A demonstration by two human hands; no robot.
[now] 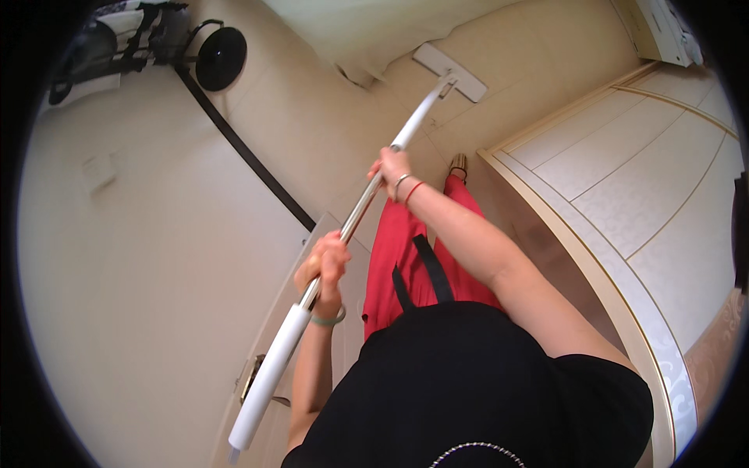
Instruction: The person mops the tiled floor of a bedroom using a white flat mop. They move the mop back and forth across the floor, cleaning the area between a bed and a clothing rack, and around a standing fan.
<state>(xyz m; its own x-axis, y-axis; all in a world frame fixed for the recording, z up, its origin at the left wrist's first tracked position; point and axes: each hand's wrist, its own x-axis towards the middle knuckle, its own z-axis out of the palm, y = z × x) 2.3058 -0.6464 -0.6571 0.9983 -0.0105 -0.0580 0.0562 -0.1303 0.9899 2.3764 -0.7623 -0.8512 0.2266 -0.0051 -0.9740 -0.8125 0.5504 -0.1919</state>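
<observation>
A flat mop [360, 209] with a metal pole and white sleeves slants across the view, from lower left to upper right. My left hand [324, 265], a pale green bangle at its wrist, is closed round the pole just above the long white grip. Farther along, my right hand [392, 169] wraps the pole just below the white lower section; a bangle and a red cord circle that wrist. The white rectangular mop head [451, 72] rests on the beige floor, beside the hem of a pale hanging cloth.
A cream panelled cabinet [624, 164] with gold trim stands to the right. A pale curtain-like cloth [367, 35] hangs at the top. On the left are a white door [140, 257] and a black round object [221, 59]. My foot [459, 165] is near the cabinet's corner.
</observation>
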